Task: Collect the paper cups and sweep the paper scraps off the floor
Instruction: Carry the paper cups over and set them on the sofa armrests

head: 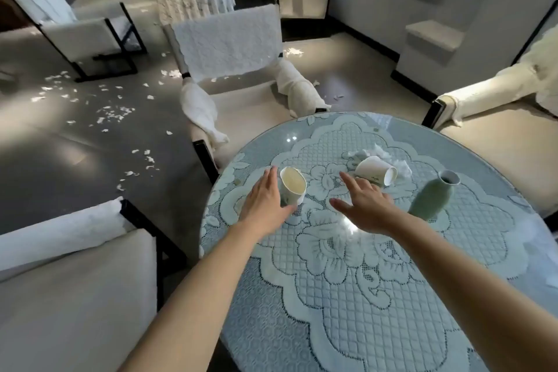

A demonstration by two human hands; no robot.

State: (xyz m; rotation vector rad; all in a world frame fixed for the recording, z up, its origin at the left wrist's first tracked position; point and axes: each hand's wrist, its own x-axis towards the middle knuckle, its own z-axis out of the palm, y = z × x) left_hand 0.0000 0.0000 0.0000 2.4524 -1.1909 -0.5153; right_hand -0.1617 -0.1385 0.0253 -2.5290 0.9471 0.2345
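Reaching across the tabletop (pixel 362 296), I have my left hand (pixel 265 202), fingers straight, beside the upright paper cup (pixel 292 187) mid-frame, and my right hand (pixel 365 205) spread open short of the tipped cup (pixel 376 175), ready to collect both.

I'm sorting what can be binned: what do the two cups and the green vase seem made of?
Both cups look like thin matte white paper: the upright cup has an uneven rim, the tipped cup a thin-walled mouth. The green vase looks like glazed ceramic, smooth with a soft sheen; painted glass is possible.
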